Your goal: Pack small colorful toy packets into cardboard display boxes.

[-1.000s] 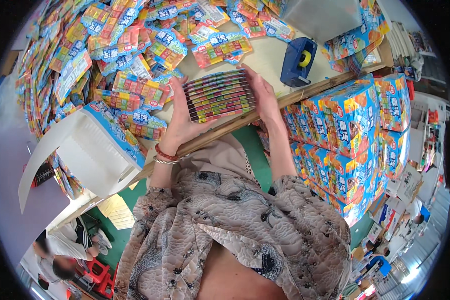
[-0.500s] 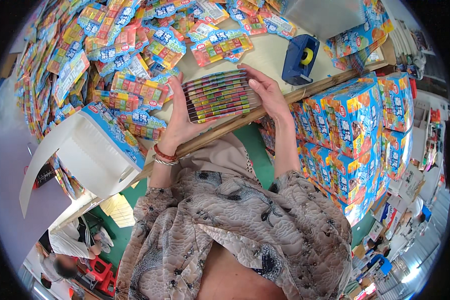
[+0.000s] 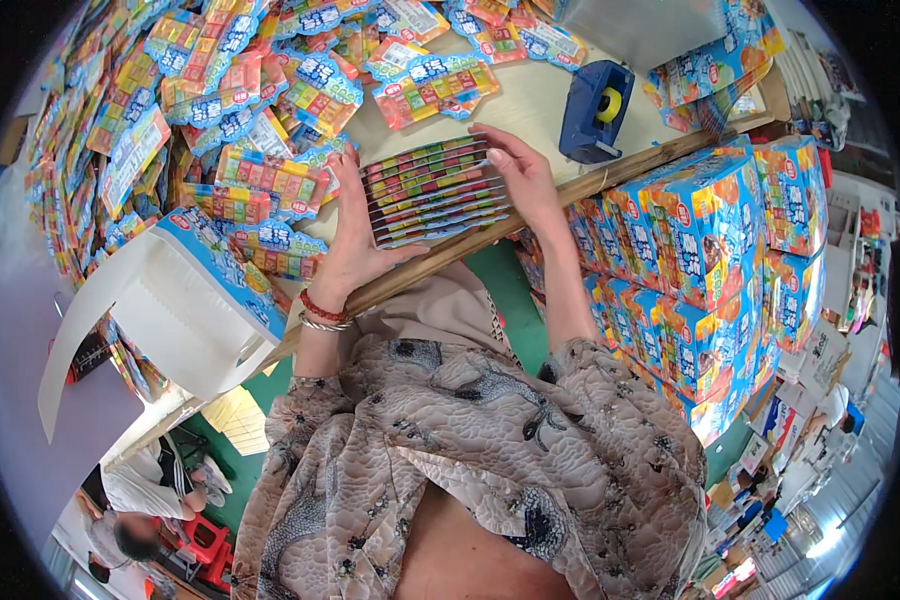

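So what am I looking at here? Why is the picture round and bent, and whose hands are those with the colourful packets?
There is no machine here, only a person working with bare hands. The picture comes from a wide fisheye camera worn on that person's head, looking down; that is why it is round and straight edges bend near the rim. The patterned clothing at the bottom is the wearer's own.

The left hand and the right hand grip a stack of flat colourful packets from either side, at the near edge of a pale table. Many loose packets of the same kind lie heaped across the table. A blue tape dispenser stands at the right. An open white carton sits to the left, and stacked printed boxes stand to the right. Another person is at the lower left.
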{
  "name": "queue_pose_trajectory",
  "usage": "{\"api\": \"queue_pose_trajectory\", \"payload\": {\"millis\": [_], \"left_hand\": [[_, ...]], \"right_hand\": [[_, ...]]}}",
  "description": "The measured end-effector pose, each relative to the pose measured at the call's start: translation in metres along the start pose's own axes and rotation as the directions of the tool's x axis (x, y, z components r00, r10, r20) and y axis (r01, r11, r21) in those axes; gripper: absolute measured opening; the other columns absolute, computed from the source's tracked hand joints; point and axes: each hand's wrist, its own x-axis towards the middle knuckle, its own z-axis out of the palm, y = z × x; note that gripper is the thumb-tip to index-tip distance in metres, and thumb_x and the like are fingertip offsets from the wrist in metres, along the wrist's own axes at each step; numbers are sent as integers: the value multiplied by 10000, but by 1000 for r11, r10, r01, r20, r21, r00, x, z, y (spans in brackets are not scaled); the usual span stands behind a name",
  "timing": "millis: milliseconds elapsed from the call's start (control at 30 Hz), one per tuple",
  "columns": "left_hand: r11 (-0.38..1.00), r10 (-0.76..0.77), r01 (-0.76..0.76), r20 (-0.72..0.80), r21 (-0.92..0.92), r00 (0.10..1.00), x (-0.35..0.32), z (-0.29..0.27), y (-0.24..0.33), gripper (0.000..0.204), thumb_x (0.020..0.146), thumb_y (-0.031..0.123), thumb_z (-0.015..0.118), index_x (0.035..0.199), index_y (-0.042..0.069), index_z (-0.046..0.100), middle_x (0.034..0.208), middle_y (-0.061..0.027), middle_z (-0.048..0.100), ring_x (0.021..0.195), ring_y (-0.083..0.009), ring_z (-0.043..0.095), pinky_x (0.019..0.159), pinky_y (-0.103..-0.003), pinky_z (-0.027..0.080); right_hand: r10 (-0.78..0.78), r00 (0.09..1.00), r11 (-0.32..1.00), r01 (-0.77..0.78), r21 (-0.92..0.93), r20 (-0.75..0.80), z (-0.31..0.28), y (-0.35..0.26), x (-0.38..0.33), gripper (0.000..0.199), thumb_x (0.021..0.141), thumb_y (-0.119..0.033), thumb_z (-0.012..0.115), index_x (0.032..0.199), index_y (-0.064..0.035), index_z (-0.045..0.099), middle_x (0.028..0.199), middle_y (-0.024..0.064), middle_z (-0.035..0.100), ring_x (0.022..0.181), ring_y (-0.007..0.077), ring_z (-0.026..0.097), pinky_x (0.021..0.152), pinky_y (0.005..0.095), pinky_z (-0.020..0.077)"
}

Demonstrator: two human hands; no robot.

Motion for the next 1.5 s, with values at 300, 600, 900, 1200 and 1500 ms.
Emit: {"api": "queue_pose_trajectory", "payload": {"millis": [300,600,900,1200,1500], "left_hand": [[998,-11,10,-21,-55,1000,2,3,-3,1364,573,305,890,1466,-6,-92,1516,-302,23,1425,-407,-76,1149,-485,69],[999,-31,33,-89,25,996,-1,1,0,1249,608,314,875,1469,-12,31,1492,-348,13,1420,-419,-87,1142,-485,104],[995,78,-89,-213,-40,974,-29,-19,61,920,570,231,835,1335,54,356,1234,-197,391,1167,-380,403,1022,-442,349],[966,-6,109,-406,232,914,-157,-188,120,1014,569,187,892,1353,44,264,1278,-170,394,1178,-261,470,992,-398,419],[876,-180,306,-337,373,924,-191,-210,81,968,590,109,883,1334,38,268,1230,-141,469,1150,-216,514,980,-367,448]], "right_hand": [[-147,988,925,123,-359,-42,7,-9,-4,347,1013,-264,421,1280,-66,519,1151,67,607,1086,138,530,967,269,383],[-127,992,945,119,-304,-7,8,-11,-1,341,1008,-222,431,1297,-59,509,1179,61,583,1109,137,505,979,261,368],[-79,996,995,77,61,37,18,-36,-29,500,982,-325,457,1397,-54,391,1319,108,508,1166,191,501,942,318,429],[-465,795,883,446,145,390,199,-99,-31,530,984,-357,463,1398,-34,391,1345,94,478,1129,162,519,951,280,415],[-234,897,927,322,-193,376,235,-60,-38,511,960,-217,539,1418,-91,350,1179,97,513,921,133,546,757,286,487]]}}
